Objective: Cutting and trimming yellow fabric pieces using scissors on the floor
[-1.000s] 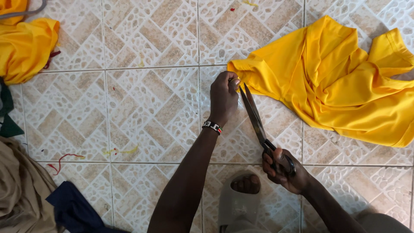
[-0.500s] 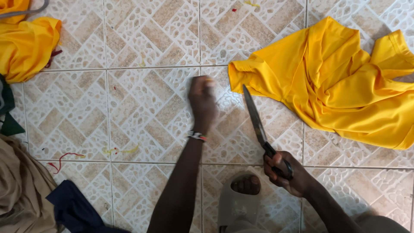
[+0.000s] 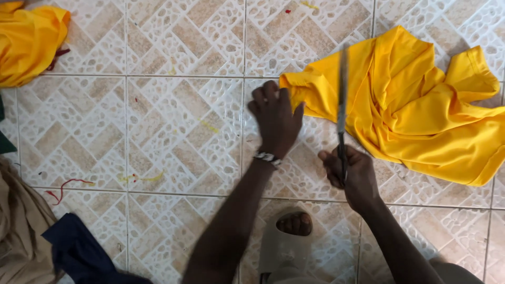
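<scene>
While the right hand (image 3: 351,172) grips scissors (image 3: 342,100), crumpled yellow cloth (image 3: 415,105) lies beside the empty left hand (image 3: 274,120).

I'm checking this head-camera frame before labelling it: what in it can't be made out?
- Scissors: blades motion-blurred, so open or closed is unclear; handles hidden inside the right hand.
- Left hand: whether its fingertips touch the yellow cloth is unclear.
- Second yellow cloth: cut off by the top-left edges.
- Beige and navy fabrics: cut off at bottom left.
- Sandalled foot: cut off by the bottom edge.
</scene>
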